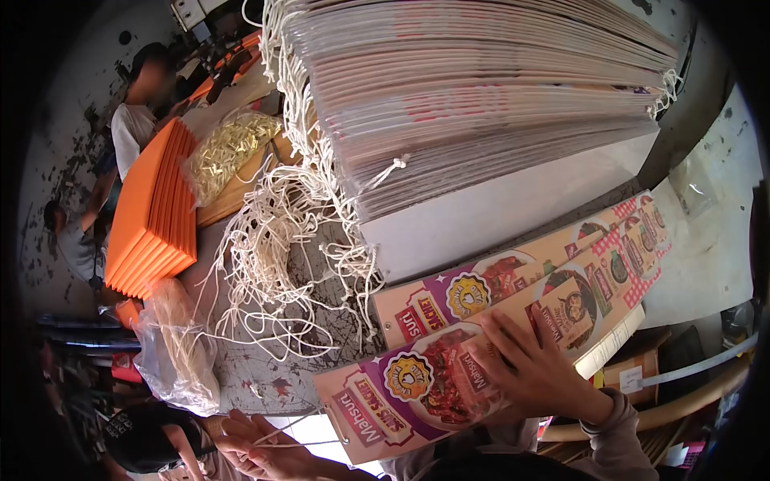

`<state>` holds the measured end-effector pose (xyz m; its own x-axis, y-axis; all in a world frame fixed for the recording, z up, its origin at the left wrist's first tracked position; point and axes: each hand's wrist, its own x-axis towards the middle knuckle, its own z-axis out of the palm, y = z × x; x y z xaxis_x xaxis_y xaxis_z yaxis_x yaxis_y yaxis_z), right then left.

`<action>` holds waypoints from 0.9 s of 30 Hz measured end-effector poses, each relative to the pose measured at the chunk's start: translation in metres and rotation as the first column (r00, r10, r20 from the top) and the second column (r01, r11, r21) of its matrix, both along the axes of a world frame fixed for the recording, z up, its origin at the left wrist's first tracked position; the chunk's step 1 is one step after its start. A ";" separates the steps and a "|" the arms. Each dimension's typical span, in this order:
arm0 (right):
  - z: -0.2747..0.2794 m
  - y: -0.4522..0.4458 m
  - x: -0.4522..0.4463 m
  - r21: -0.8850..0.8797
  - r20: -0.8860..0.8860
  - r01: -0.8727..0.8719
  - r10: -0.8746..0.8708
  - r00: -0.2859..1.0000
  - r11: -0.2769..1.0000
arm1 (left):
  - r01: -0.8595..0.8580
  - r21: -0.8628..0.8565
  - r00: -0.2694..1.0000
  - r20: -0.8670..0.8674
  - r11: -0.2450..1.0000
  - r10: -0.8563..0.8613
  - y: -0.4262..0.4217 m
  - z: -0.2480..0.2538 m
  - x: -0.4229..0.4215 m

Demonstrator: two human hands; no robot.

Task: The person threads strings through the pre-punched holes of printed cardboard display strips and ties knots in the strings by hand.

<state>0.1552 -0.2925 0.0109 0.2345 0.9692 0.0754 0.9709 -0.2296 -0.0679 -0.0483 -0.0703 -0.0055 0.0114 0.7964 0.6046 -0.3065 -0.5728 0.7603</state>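
Note:
A long printed card (401, 383) with food pictures and "Saus Sachet" lettering is tilted over the table's front edge. My right hand (525, 365) grips it, fingers spread across its printed face and thumb out of sight. White string (309, 441) runs from the eyelet at the card's lower left corner to my left hand (265, 450), whose fingers are curled around it. Just behind lies a similar printed card (393, 313), partly covered by the held one. A tangled heap of white strings (265, 232) sits on the table to the left of the cards.
A tall stack of cards in clear plastic (481, 104), strings hanging from its ends, stands at the back. Orange folded pieces (152, 216), a bag of gold-coloured small parts (233, 148) and a plastic bag of pale strands (180, 345) are at left. Other people (136, 120) sit beyond.

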 end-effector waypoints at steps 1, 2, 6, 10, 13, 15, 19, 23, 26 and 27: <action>-0.001 -0.004 0.001 -0.006 0.090 -0.024 0.025 0.996 1.000 | 0.018 -0.007 0.999 0.035 1.000 -0.018 0.000 0.001 -0.001; 0.000 -0.007 0.004 -0.005 0.091 -0.024 0.025 0.996 1.000 | 0.034 -0.014 0.997 0.070 0.999 -0.033 0.000 0.002 -0.002; 0.014 -0.027 0.024 0.220 0.075 0.052 -0.070 0.995 0.974 | 0.053 0.049 0.998 0.012 0.997 -0.054 0.004 0.003 0.003; 0.023 -0.023 0.061 0.456 0.291 0.233 -0.391 0.873 0.859 | 0.255 -0.233 0.887 -0.330 0.938 -0.323 -0.008 0.015 0.013; 0.021 -0.009 0.087 0.566 0.293 0.291 -0.519 0.803 0.771 | 0.323 -0.214 0.791 -0.474 0.922 -0.388 -0.009 0.015 0.020; 0.018 0.003 0.099 0.596 0.253 0.317 -0.547 0.798 0.738 | 0.347 -0.198 0.777 -0.486 0.917 -0.400 -0.012 0.019 0.031; 0.011 0.026 0.107 0.673 0.031 0.430 -0.604 0.797 0.602 | 0.428 -0.225 0.588 -0.666 0.875 -0.459 -0.010 0.027 0.039; 0.001 0.027 0.101 0.638 -0.127 0.441 -0.479 0.869 0.631 | 0.639 -0.167 0.469 -0.689 0.751 -0.552 -0.015 0.029 0.044; -0.003 0.023 0.089 0.571 -0.194 0.448 -0.416 0.888 0.688 | 0.846 -0.118 0.383 -0.544 0.520 -0.747 -0.030 0.035 0.048; -0.004 0.023 0.087 0.520 -0.228 0.445 -0.384 0.895 0.729 | 0.911 -0.077 0.333 -0.442 0.405 -0.833 -0.040 0.039 0.053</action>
